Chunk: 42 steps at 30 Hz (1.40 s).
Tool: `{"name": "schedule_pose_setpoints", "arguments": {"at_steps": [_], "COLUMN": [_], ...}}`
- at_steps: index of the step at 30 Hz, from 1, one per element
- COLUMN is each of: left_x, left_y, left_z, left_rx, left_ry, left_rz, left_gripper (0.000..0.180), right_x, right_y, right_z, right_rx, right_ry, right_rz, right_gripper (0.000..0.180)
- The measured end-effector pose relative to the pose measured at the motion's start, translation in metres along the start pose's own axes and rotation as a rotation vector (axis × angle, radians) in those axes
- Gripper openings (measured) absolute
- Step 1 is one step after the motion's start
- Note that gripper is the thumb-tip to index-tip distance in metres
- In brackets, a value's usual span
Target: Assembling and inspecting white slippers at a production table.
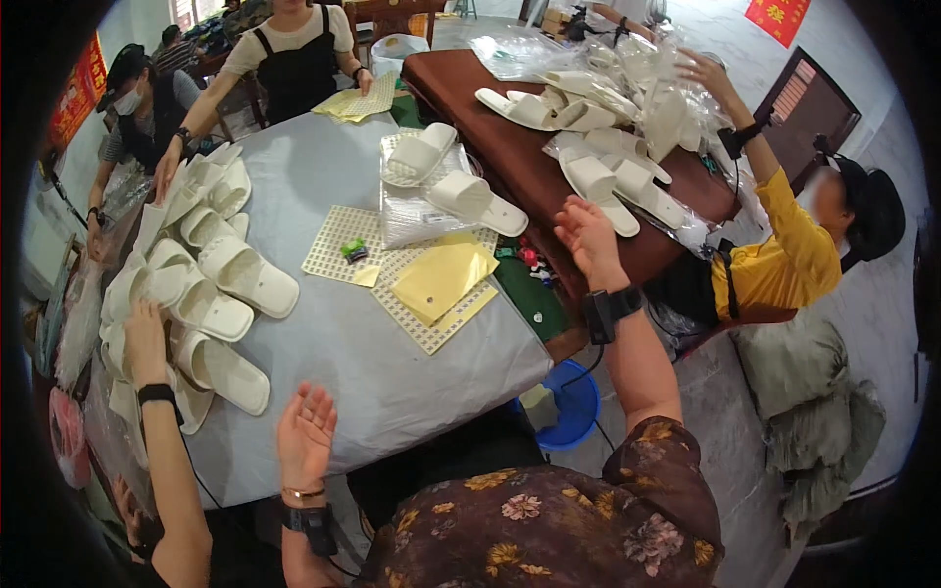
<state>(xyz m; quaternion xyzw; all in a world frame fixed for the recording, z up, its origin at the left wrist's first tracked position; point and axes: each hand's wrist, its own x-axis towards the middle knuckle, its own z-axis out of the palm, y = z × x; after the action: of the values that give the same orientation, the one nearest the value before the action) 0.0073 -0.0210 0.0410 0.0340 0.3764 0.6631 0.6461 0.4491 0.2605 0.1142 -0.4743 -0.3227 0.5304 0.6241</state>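
Observation:
My left hand [306, 436] is raised palm up over the near edge of the grey-covered table [441, 387], fingers loosely spread and nothing in them. My right hand [588, 240] is lifted near the brown table's edge, its fingers slightly bent, with no object visible in it. Beside it lie a cream slipper [592, 181] on the brown table and another cream slipper [477, 201] on a clear plastic bag [407, 218]. Yellow sticker sheets [446, 274] spread between my hands. Left of my left hand is a pile of cream slippers [221, 304].
A co-worker's hand [147, 343] touches the slipper pile from the near left. Across the table a person in black and white [294, 64] reaches to both sides. A person in yellow [784, 245] handles bagged slippers on the brown table [490, 127]. A blue bucket [571, 407] stands below.

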Motion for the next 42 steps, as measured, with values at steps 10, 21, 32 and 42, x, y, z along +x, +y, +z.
{"name": "schedule_pose_setpoints", "arguments": {"at_steps": [10, 21, 32, 42], "left_x": [-0.019, -0.008, -0.016, -0.091], "left_y": [-0.041, -0.045, -0.036, 0.094], "left_z": [-0.016, -0.008, -0.016, 0.008], "left_rx": [0.336, 0.317, 0.340, -0.720], "left_ry": [0.205, 0.217, 0.174, -0.499], "left_rz": [0.183, 0.152, 0.139, 0.624], "left_gripper": [0.029, 0.029, 0.028, 0.083], "right_x": [0.117, 0.189, 0.214, 0.269], "right_y": [-0.058, -0.049, -0.028, -0.011], "right_z": [-0.124, -0.128, -0.119, -0.138], "right_rx": [-1.415, -1.401, -1.746, -1.484], "right_ry": [0.663, 0.637, 0.375, 0.269], "right_rz": [-0.301, -0.522, -0.761, -0.689], "right_gripper": [0.066, 0.065, 0.062, 0.038]}}
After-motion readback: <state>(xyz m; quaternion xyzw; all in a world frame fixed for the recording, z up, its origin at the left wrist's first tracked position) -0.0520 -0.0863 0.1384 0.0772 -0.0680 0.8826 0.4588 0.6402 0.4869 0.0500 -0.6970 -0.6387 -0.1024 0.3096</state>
